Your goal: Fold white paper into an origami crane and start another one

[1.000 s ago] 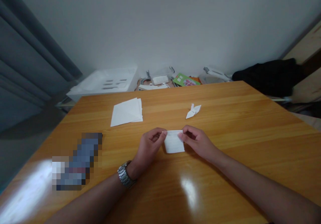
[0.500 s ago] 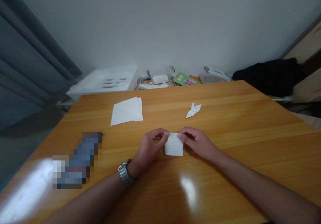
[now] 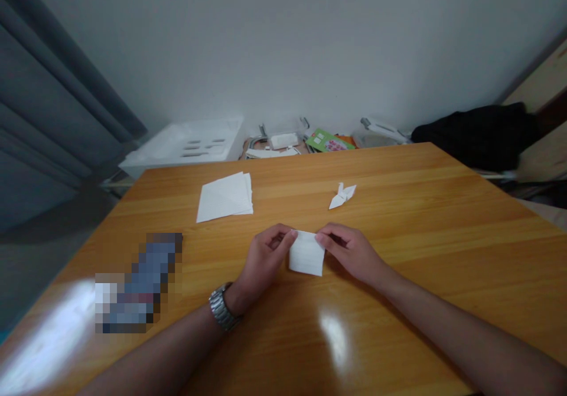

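A small white square of lined paper is held between my two hands, near the middle of the wooden table. My left hand pinches its upper left corner with thumb and forefinger. At the upper right corner, the thumb and fingers of my right hand grip the paper too. Beyond my right hand sits a folded white paper crane. Several loose white paper sheets lie stacked farther off to the left. A metal watch is on my left wrist.
A pixelated dark object lies on the table's left side. Behind the far edge are a white foam tray, a green booklet and assorted clutter. Dark cloth is heaped at the right; a grey curtain hangs left.
The paper square has tilted slightly, its upper left corner rising and its right side turning. Both hands have shifted a little apart while keeping their pinch on it.
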Available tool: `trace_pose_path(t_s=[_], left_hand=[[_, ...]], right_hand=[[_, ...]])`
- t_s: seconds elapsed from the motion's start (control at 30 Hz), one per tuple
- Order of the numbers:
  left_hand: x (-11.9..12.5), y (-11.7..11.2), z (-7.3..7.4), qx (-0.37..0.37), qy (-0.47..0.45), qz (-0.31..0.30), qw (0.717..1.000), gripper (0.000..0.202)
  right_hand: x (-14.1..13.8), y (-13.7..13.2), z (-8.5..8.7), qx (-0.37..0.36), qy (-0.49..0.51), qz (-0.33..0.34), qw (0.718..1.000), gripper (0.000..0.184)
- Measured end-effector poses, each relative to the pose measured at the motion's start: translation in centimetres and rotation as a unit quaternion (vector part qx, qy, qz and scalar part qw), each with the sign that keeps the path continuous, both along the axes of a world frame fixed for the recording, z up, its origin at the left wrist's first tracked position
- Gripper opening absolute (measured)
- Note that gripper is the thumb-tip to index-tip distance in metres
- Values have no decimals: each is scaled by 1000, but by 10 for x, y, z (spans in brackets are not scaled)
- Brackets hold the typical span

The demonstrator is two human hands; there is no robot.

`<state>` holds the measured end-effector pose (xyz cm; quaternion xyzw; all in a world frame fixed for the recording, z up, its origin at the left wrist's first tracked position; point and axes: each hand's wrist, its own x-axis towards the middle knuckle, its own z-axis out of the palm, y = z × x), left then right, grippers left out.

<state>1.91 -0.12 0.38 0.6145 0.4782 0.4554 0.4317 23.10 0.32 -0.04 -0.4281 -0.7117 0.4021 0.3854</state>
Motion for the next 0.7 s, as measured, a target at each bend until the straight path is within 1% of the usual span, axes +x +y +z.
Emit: trace_pose_path(t_s=[0.1,0.2,0.4,0.57,0.7], left_hand=[[0,-2,1,-3,-14,-8,1000,29],[-1,-4,1,-2,-9,-13,1000,31],[-3,-2,3,25,50,-40,998,29],[-6,0,-3,44,92,-67,993,27],[-5,-1,-5,48,106,-83,990,26]], right_hand=[[-2,-2,3,-2,-4,13,1000,25],[-2,-2,5,-6,-13,20,1000,27],[-1,-3,3,-14,-17,24,999,24],[-3,-3,2,-43,-1,33,999,21],[-4,-3,1,-44,-2,28,999,21]])
